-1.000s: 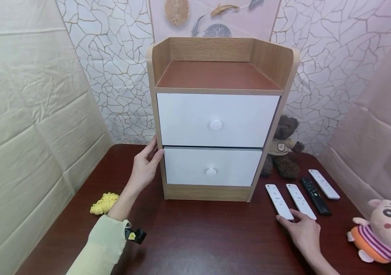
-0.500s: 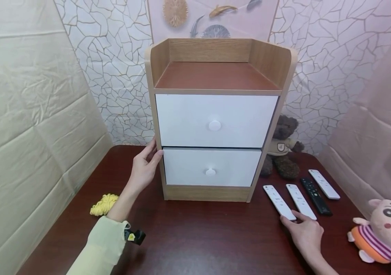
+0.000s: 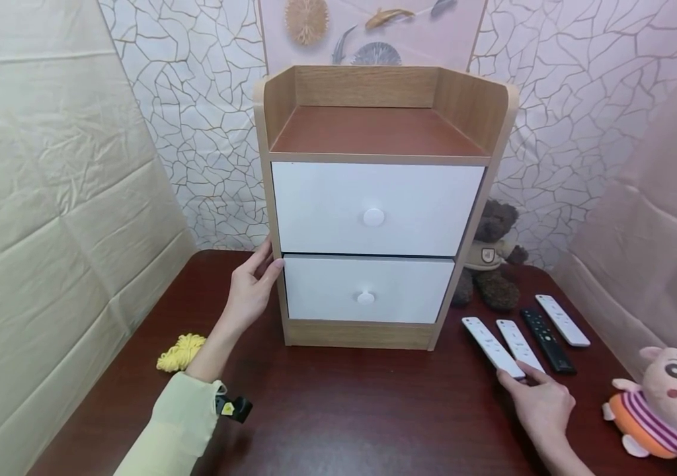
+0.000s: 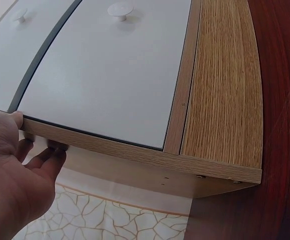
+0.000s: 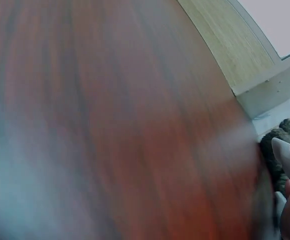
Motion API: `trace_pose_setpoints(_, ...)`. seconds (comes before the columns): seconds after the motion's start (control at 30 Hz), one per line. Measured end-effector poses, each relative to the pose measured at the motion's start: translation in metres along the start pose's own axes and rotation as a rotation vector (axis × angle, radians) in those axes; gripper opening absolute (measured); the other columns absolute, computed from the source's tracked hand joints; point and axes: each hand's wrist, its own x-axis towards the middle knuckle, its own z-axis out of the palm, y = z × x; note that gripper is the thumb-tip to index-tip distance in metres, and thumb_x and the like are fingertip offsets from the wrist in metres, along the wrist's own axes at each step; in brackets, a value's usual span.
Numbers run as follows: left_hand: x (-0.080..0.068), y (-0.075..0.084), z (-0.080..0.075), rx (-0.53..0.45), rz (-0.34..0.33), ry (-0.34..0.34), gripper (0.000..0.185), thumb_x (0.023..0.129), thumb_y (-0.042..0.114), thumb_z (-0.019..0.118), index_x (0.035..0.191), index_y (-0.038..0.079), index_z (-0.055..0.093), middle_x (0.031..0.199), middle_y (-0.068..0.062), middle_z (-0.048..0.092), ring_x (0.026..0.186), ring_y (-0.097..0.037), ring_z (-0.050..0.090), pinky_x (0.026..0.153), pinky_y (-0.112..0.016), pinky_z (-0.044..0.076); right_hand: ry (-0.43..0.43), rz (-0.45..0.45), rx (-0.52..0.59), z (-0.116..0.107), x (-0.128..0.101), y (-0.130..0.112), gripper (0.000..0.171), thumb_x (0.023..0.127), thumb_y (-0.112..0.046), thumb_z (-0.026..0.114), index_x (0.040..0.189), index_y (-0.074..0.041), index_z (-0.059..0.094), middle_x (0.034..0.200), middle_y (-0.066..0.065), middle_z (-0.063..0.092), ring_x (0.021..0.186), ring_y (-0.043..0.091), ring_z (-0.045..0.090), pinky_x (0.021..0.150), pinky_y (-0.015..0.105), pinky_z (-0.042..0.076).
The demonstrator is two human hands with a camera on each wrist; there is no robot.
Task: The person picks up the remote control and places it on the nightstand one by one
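A wooden cabinet with two white drawers stands at the middle of the table. At its left side my left hand grips the edge, thumb on the front and fingers on the side panel, as the left wrist view shows. Both the upper drawer and the lower drawer are closed. My right hand pinches the near end of a white remote control between thumb and fingers. That remote slants, its near end overlapping a second white remote. In the right wrist view the held remote shows only at the edge.
Right of these lie a black remote and another white remote. A brown teddy bear sits behind them, beside the cabinet. A plush doll lies at the front right. Yellow yarn is at the left, near the left forearm.
My right hand has shifted to the right with the near end of the white remote, which now slants more and overlaps its neighbour. The left hand has stayed on the cabinet.
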Motion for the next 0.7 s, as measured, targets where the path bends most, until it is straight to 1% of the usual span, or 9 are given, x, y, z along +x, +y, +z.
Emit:
trace_pose_setpoints(0.07,0.0,0.002,0.0,0.008,-0.01,-0.002,0.059,0.107,0.017,0.058,0.159,0.007,0.034,0.162,-0.007,0.034,0.144,-0.025,0.04,0.11,-0.031,0.042,0.006,0.009,0.008,-0.004,0.004,-0.002,0.047,0.078,-0.028,0.086,0.11,0.005,0.077,0.07,0.01,0.071,0.087,0.039,0.059,0.08,0.046,0.038)
trace_pose_setpoints(0.13,-0.001,0.006,0.0,0.014,-0.021,-0.006,0.059,0.107,0.014,0.057,0.159,0.004,0.032,0.163,-0.009,0.032,0.145,-0.027,0.039,0.111,-0.032,0.042,0.017,0.019,0.025,-0.009,0.007,-0.005,0.048,0.078,-0.029,0.087,0.112,0.003,0.077,0.068,0.006,0.071,0.08,0.025,0.061,0.076,0.038,0.039)
trace_pose_setpoints(0.23,-0.004,0.019,0.001,0.018,-0.029,-0.015,0.058,0.107,0.011,0.055,0.159,0.0,0.031,0.163,-0.013,0.031,0.145,-0.029,0.038,0.111,-0.034,0.041,0.025,0.019,0.065,-0.015,0.011,-0.008,0.048,0.078,-0.029,0.088,0.114,0.001,0.078,0.062,-0.011,0.066,0.067,0.0,0.054,0.07,0.024,0.037)
trace_pose_setpoints(0.3,-0.006,0.026,0.002,0.024,-0.028,-0.02,0.058,0.107,0.009,0.055,0.159,-0.001,0.03,0.163,-0.015,0.031,0.145,-0.032,0.038,0.111,-0.035,0.041,0.027,0.019,0.099,-0.018,0.012,-0.01,0.047,0.079,-0.028,0.089,0.116,-0.001,0.078,0.059,-0.024,0.06,0.06,-0.011,0.047,0.064,0.017,0.036)
trace_pose_setpoints(0.37,-0.008,0.031,0.002,0.026,-0.024,-0.022,0.057,0.108,0.009,0.054,0.158,-0.002,0.03,0.163,-0.016,0.031,0.145,-0.033,0.038,0.111,-0.037,0.041,0.026,0.015,0.133,-0.02,0.013,-0.013,0.047,0.08,-0.027,0.089,0.118,-0.001,0.077,0.058,-0.034,0.053,0.057,-0.014,0.046,0.061,0.013,0.035)
trace_pose_setpoints(0.4,-0.007,0.029,0.002,0.024,-0.025,-0.02,0.058,0.107,0.009,0.055,0.159,-0.001,0.03,0.163,-0.015,0.031,0.145,-0.032,0.038,0.111,-0.036,0.041,0.027,0.013,0.144,-0.022,0.013,-0.014,0.047,0.081,-0.026,0.088,0.118,-0.002,0.077,0.057,-0.036,0.05,0.057,-0.015,0.046,0.06,0.012,0.034)
trace_pose_setpoints(0.57,-0.001,0.007,0.001,0.016,-0.009,-0.008,0.059,0.107,0.015,0.056,0.16,0.006,0.032,0.164,-0.008,0.032,0.145,-0.028,0.039,0.11,-0.034,0.042,0.059,0.005,0.229,-0.034,0.016,-0.025,0.047,0.081,-0.022,0.088,0.12,0.0,0.075,0.057,-0.036,0.051,0.055,-0.012,0.05,0.052,0.01,0.036)
trace_pose_setpoints(0.63,0.0,0.0,0.0,0.013,0.004,-0.004,0.059,0.107,0.019,0.057,0.16,0.009,0.034,0.163,-0.006,0.034,0.145,-0.025,0.04,0.11,-0.033,0.043,0.065,0.004,0.298,-0.042,0.019,-0.031,0.041,0.08,-0.018,0.089,0.118,-0.006,0.078,0.058,-0.032,0.055,0.054,-0.01,0.051,0.049,0.01,0.037)
trace_pose_setpoints(0.7,0.0,-0.001,0.0,0.013,0.007,-0.003,0.059,0.107,0.021,0.058,0.16,0.009,0.034,0.163,-0.005,0.035,0.144,-0.025,0.04,0.11,-0.032,0.043,0.076,0.0,0.368,-0.051,0.022,-0.038,0.033,0.079,-0.014,0.089,0.112,-0.017,0.082,0.058,-0.028,0.058,0.054,-0.009,0.052,0.048,0.009,0.039)
